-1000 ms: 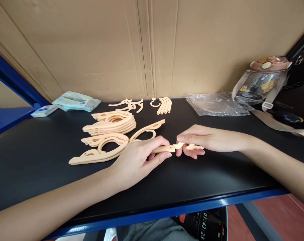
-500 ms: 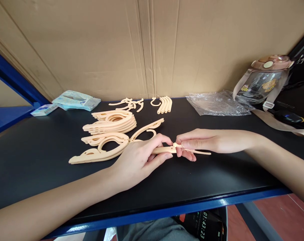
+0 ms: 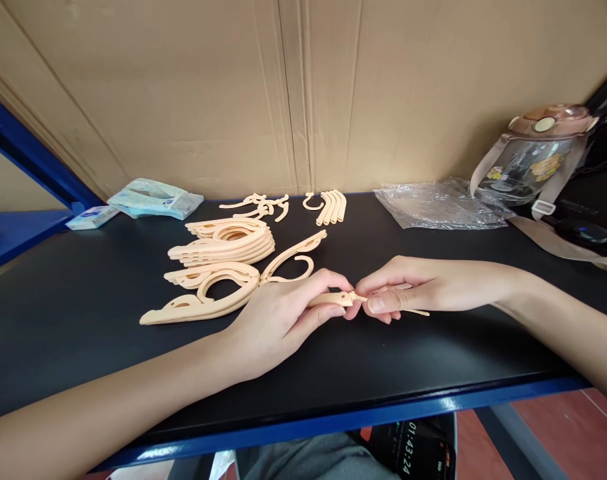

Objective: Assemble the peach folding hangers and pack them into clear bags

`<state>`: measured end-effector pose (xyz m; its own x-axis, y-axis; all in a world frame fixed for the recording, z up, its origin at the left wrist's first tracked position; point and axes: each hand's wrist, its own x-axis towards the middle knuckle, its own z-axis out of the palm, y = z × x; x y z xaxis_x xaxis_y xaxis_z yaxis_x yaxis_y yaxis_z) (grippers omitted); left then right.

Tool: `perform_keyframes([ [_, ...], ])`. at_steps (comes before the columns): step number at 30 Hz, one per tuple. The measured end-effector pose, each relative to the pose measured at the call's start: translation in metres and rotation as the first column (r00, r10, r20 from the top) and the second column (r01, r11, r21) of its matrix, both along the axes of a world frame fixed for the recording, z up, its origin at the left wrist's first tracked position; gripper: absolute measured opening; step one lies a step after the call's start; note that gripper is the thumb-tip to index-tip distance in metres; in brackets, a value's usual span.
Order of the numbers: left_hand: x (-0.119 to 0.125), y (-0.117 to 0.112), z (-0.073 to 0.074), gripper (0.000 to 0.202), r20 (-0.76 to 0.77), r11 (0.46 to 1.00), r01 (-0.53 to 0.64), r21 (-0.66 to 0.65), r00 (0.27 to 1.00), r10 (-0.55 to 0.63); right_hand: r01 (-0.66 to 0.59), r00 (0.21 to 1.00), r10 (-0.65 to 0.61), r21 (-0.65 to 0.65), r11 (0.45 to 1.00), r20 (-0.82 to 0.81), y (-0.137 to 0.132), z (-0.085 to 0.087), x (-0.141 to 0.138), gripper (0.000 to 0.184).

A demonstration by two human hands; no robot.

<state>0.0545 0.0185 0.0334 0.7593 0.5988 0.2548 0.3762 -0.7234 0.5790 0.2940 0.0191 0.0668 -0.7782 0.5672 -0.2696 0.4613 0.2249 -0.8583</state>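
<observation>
My left hand [image 3: 278, 310] is closed on a beige plastic hanger arm [image 3: 332, 299], its holed end pointing right between thumb and forefinger. My right hand [image 3: 408, 287] pinches a thin beige hanger hook [image 3: 417, 312], whose base meets the end of that arm. Most of the hook is hidden by the fingers. Behind my left hand lies a spread folding hanger [image 3: 296, 250], partly covered by it. To the left rest folded hangers [image 3: 223, 308] and a stack of more hangers [image 3: 218, 250].
Loose hooks [image 3: 263, 207] and several short curved pieces [image 3: 332, 207] lie at the back. A blue tissue pack [image 3: 156, 200] is at back left. A clear plastic bag [image 3: 441, 205] and a strapped bottle [image 3: 538, 160] stand right, before a cardboard wall. The table's blue edge [image 3: 363, 417] runs in front.
The hook in my right hand has turned and its base sits at the end of the hanger arm. My right fingers have shifted their hold; the left hand barely moved.
</observation>
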Motion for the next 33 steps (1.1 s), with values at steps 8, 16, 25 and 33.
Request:
perform_keyframes([
  [8,-0.0017,0.0007,-0.0011,0.016,0.009,0.999,-0.012,-0.033,1.0,0.012,-0.017,0.999,0.02,0.068,0.998,-0.048,-0.0025,-0.0016,-0.0029,0.031],
  [16,-0.0025,0.0019,-0.0032,0.022,-0.075,0.998,-0.023,-0.066,0.997,0.018,-0.035,0.999,0.034,0.132,0.991,0.005,-0.0035,-0.0038,-0.0027,0.027],
  [25,-0.0021,0.0004,-0.0016,0.02,-0.125,0.999,-0.006,-0.052,0.992,-0.001,-0.041,0.999,0.038,0.168,0.985,0.021,-0.0067,-0.0068,-0.0057,0.031],
  [33,0.0022,0.0001,0.0001,0.024,-0.194,0.993,0.005,-0.119,0.981,-0.028,-0.094,0.992,0.061,0.309,0.946,0.114,-0.0102,-0.0002,-0.0048,0.024],
])
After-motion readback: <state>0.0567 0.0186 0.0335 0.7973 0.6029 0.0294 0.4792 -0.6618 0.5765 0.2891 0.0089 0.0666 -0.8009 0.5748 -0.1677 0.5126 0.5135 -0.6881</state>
